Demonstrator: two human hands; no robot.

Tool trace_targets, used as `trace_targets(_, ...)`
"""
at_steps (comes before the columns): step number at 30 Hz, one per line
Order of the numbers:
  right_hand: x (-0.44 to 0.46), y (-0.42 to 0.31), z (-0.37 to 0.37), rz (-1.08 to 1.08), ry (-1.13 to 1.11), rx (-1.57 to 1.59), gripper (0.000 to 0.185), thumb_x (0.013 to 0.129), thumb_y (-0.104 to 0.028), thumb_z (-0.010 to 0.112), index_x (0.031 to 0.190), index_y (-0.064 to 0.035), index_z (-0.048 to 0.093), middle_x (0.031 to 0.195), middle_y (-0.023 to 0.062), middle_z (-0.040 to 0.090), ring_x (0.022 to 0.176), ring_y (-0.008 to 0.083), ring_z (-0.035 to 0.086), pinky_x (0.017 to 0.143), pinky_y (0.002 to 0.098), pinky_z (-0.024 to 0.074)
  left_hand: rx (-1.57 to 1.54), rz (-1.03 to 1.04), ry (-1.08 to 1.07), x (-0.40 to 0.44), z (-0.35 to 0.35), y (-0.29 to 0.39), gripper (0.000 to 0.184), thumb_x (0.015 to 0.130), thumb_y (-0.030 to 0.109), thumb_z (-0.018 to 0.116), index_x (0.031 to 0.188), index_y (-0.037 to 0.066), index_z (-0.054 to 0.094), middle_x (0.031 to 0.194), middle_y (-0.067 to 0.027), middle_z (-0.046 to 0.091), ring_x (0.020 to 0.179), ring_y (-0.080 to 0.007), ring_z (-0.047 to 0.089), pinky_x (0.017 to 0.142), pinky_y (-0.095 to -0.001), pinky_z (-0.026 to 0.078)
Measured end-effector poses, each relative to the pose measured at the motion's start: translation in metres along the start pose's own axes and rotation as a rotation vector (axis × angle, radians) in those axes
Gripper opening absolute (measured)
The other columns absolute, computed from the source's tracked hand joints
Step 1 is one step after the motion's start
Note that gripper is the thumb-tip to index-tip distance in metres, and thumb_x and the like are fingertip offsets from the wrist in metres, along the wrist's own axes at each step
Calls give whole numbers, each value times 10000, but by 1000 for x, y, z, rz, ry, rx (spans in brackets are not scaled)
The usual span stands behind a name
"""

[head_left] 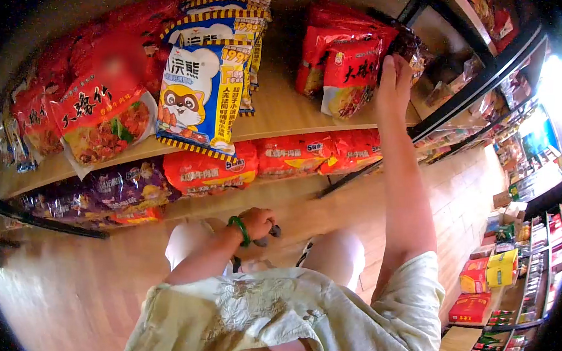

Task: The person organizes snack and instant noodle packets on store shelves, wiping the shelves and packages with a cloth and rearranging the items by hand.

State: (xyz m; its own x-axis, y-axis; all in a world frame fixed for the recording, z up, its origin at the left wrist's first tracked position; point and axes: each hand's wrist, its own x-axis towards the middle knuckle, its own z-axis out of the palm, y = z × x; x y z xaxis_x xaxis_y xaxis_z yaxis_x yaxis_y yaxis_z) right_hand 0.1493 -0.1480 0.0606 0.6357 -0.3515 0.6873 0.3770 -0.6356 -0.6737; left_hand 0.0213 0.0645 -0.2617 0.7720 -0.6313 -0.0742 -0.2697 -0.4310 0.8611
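Observation:
My right hand (pixel 395 82) reaches up to the shelf, its fingers pressed together at the right edge of a stack of red instant noodle packets (pixel 352 73). A dark shiny packet (pixel 415 49) lies just beyond the fingertips; which packet the fingers grip is hidden. Low over my knees, my left hand (pixel 259 225) is curled closed around a small dark object (pixel 271 235) too small to name. A green bangle (pixel 240 231) circles the left wrist. Blue, white and yellow snack bags with a cartoon raccoon (pixel 198 95) stand on the same shelf, left of the red stack.
More red noodle packets (pixel 102 120) fill the shelf's left end. On the lower shelf are red multipacks (pixel 210 167) and purple ones (pixel 134 183). A black metal frame post (pixel 480 78) edges the shelf at right. Boxes (pixel 470 306) and stocked shelves stand across the aisle.

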Motion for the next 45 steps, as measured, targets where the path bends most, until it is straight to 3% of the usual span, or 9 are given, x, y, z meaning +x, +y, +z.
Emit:
trace_targets(4, -34, -13, -5, -177, -164, 85, 825, 750, -352, 692, 1334, 36, 258, 1303, 265, 351, 1185, 348, 413, 998, 405, 333, 71, -15, -30, -2, -2, 8, 188, 724, 107, 489, 851, 92, 626, 809, -142, 643, 775, -329, 611, 702, -423, 480)
trace_targets(6, -46, -24, -3, -384, -220, -278, 1038, 645, -314, 774, 1390, -10, 118, 1377, 289, 206, 1259, 398, 296, 1040, 439, 279, 105, -17, -31, -2, -3, 8, 186, 724, 110, 488, 849, 95, 626, 809, -146, 642, 775, -337, 609, 703, -426, 479)
trace_targets(10, -57, -23, 24, -298, -107, -406, 1102, 605, -287, 782, 1407, -54, 64, 1396, 313, 155, 1260, 471, 241, 1027, 478, 285, 139, -49, -89, -1, -5, 13, 190, 742, 154, 490, 866, 105, 627, 851, -139, 644, 825, -335, 603, 731, -432, 473)
trace_targets(20, -56, -30, 56, -70, -59, -615, 1086, 640, -368, 754, 1417, -89, 48, 1439, 244, 114, 1263, 473, 228, 1015, 549, 263, 204, -142, -141, -4, -11, 25, 204, 739, 174, 490, 882, 113, 621, 827, -152, 648, 799, -336, 611, 716, -450, 478)
trace_targets(26, -59, -68, 39, -458, -28, -618, 968, 644, -344, 740, 1416, -153, 188, 1433, 221, 182, 1289, 454, 190, 1036, 608, 154, 250, -65, -96, -4, -8, 22, 194, 737, 186, 501, 876, 124, 621, 845, -146, 651, 815, -335, 610, 711, -456, 476)
trace_targets(28, -62, -81, 39, -751, -293, -747, 774, 651, -324, 711, 1346, -212, 389, 1443, 139, 230, 1322, 410, 161, 1018, 665, 82, 273, -84, -137, -5, -9, 26, 206, 751, 198, 501, 894, 112, 623, 891, -155, 644, 859, -340, 602, 744, -451, 472)
trace_targets(31, -46, -63, 52, -871, -258, -949, 603, 680, -308, 697, 1250, -301, 498, 1445, 48, 251, 1351, 346, 125, 1017, 657, 90, 315, -121, -194, -6, -10, 26, 228, 770, 217, 497, 922, 99, 621, 940, -167, 636, 906, -348, 592, 783, -449, 467)
trace_targets(38, -19, -51, 52, -794, -294, -1243, 504, 723, -366, 643, 1201, -238, 550, 1445, 65, 243, 1350, 343, 122, 1023, 655, 87, 342, -151, -249, -3, -3, 5, 255, 781, 229, 477, 944, 84, 608, 981, -177, 628, 939, -350, 580, 805, -450, 459)
trace_targets(45, -19, -42, 42, -808, -244, -903, 547, 754, -358, 636, 1257, -205, 485, 1422, 103, 266, 1325, 354, 180, 1047, 591, 127, 340, -122, -259, -5, -5, 23, 242, 763, 199, 488, 928, 85, 621, 934, -166, 641, 883, -350, 602, 799, -446, 472)
